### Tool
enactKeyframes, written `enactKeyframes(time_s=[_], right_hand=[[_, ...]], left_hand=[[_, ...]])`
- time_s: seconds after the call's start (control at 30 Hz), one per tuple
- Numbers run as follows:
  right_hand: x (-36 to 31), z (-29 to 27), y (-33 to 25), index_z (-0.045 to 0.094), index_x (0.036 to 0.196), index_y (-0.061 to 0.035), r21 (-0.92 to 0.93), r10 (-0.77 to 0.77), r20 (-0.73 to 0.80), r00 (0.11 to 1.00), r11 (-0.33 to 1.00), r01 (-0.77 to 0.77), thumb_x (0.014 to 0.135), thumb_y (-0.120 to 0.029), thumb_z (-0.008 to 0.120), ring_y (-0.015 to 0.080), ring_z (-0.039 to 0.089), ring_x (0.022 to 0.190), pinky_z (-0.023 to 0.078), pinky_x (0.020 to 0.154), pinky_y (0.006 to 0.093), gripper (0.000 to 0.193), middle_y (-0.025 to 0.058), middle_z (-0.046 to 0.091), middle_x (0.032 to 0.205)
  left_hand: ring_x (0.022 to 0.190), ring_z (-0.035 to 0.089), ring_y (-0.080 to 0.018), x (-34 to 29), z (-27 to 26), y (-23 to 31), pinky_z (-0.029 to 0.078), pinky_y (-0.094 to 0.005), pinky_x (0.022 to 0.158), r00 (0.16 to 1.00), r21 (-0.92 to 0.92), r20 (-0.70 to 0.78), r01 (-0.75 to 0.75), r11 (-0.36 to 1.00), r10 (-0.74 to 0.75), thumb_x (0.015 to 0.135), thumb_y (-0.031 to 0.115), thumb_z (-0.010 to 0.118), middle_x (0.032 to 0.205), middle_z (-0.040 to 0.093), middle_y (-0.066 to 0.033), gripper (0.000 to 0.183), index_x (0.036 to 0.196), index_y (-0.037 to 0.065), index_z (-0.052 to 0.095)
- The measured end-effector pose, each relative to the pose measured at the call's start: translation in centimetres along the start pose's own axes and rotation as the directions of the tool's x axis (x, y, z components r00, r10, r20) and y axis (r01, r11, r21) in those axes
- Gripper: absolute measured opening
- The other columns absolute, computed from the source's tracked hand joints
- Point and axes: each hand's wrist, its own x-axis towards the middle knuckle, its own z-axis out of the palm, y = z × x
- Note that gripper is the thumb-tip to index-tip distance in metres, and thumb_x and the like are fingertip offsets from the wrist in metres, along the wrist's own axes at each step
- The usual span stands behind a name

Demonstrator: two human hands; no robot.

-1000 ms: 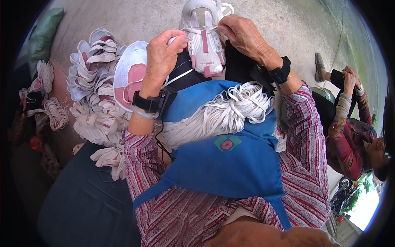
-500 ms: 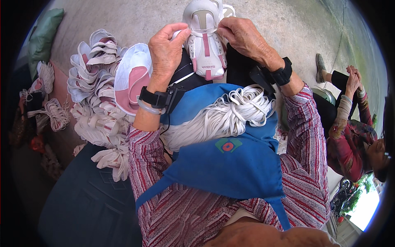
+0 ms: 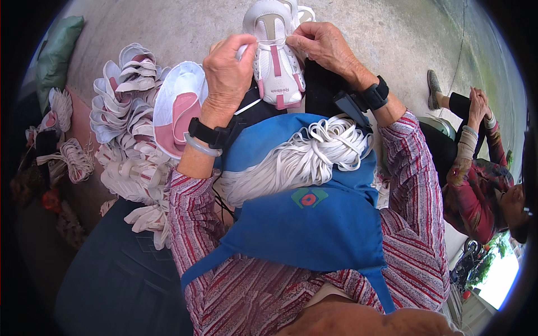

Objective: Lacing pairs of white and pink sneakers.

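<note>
A white and pink shoe upper (image 3: 284, 83) lies across my knees, its tongue end pointing away from me. A thin white shoelace (image 3: 273, 42) runs across its upper eyelets. On the left side of the upper, my left hand (image 3: 228, 68) is closed in a pinch on one end of the lace. My right hand (image 3: 326, 49) pinches the lace at the right edge of the upper. A thick bundle of white laces (image 3: 314, 154) rests on the blue apron (image 3: 302, 218) in my lap.
Several white and pink shoe uppers (image 3: 126, 84) are heaped at my left, beside a pale upper (image 3: 182, 106) with a pink patch. More tied laces (image 3: 73, 159) and a green sack (image 3: 61, 56) lie farther left. Another person (image 3: 476, 190) sits at the right, hands together.
My right hand has come inward, closer to the middle of the upper. The shoe upper has shifted slightly left. My left hand has turned a little and still pinches the lace.
</note>
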Motion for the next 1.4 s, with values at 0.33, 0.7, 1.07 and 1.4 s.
enactKeyframes(time_s=[0.33,0.7,1.07,1.4], right_hand=[[-0.2,0.8,0.4,0.065,0.084,0.0002,-0.021,-0.046,-0.118,0.992,0.999,0.044,0.086,-0.025,0.062,0.0180,0.060,0.057,0.048,0.053,0.0292,0.026,0.0113,0.062,0.066],[-0.6,1.2,0.4,0.062,0.082,0.0005,-0.117,-0.187,-0.183,0.965,0.979,0.168,0.087,-0.023,0.060,0.0166,0.058,0.059,0.048,0.055,0.0277,0.024,0.0117,0.061,0.069],[-0.1,1.5,-0.2,0.057,0.083,-0.0041,-0.379,-0.439,-0.197,0.877,0.859,0.345,0.085,-0.016,0.059,0.0314,0.059,0.062,0.048,0.055,0.0364,0.012,0.0134,0.057,0.071],[-3.7,0.9,-2.4,0.043,0.117,0.0029,-0.495,-0.275,0.009,0.961,0.834,0.243,0.076,-0.018,0.059,0.0352,0.057,0.087,0.044,0.082,0.0434,0.048,0.0181,0.053,0.099]], left_hand=[[0.074,0.060,-0.0293,0.9,0.1,0.2,0.047,-0.0395,0.065,0.945,-0.166,0.131,0.319,0.933,-0.300,0.072,0.009,0.070,0.074,0.062,-0.0121,0.018,0.087,0.006,0.060],[0.064,0.059,-0.0247,1.9,0.7,-0.4,0.047,-0.0344,0.064,0.922,0.130,0.074,-0.386,0.913,0.379,0.074,0.008,0.067,0.068,0.060,-0.0094,0.014,0.082,0.005,0.056],[0.060,0.061,-0.0264,0.6,1.1,-0.4,0.047,-0.0335,0.055,0.989,0.175,0.032,-0.148,0.973,0.144,0.076,0.018,0.071,0.068,0.062,-0.0113,0.018,0.078,0.003,0.062],[0.099,0.054,-0.0403,-2.3,0.7,1.8,0.046,-0.0434,0.082,0.945,0.345,0.322,-0.173,0.923,0.056,0.081,0.007,0.056,0.119,0.043,-0.0279,0.056,0.128,-0.007,0.029]])
